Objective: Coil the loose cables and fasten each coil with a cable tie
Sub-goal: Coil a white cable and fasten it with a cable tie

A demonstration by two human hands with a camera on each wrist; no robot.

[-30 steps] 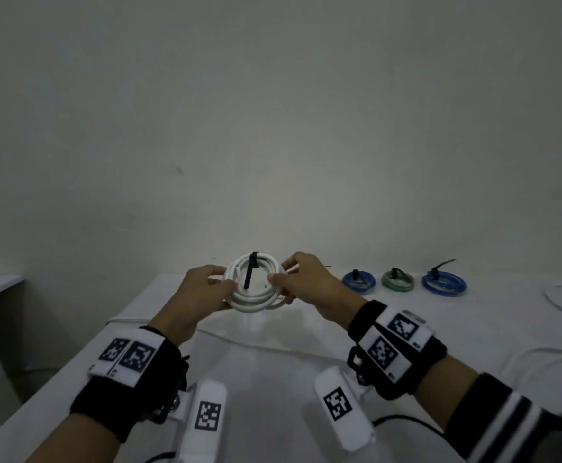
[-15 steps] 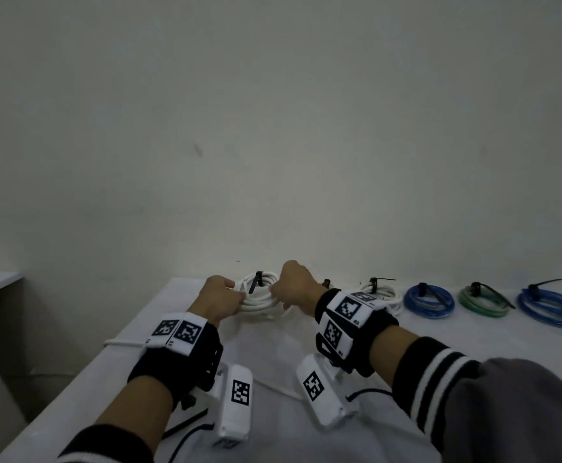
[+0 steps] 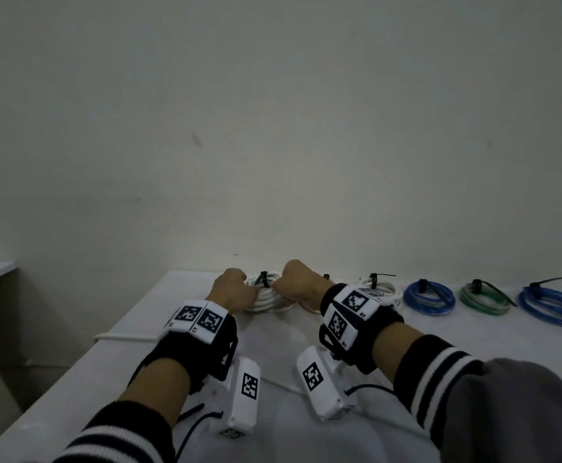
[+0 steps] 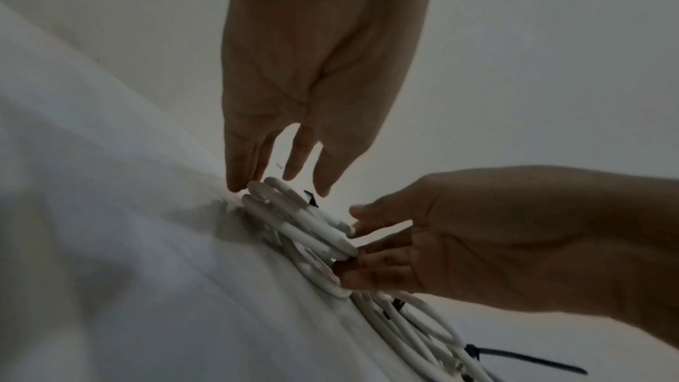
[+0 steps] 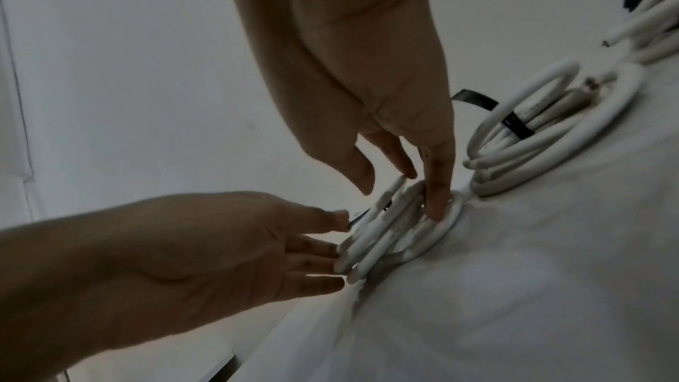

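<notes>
The white coil, tied and lying flat on the table, sits at lower centre of the head view, directly between the hands. Left hand and right hand touch opposite rims with extended fingers; neither appears to clasp it. Both are equally near.

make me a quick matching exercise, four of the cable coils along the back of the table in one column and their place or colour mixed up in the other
Things:
1. white coil
2. second white coil
3. green coil
4. far blue coil

Descriptions:
A. at the right end of the row
B. between both hands' fingers
C. between two blue coils
D. partly hidden behind the right wrist

Pairs: 1-B, 2-D, 3-C, 4-A
</notes>
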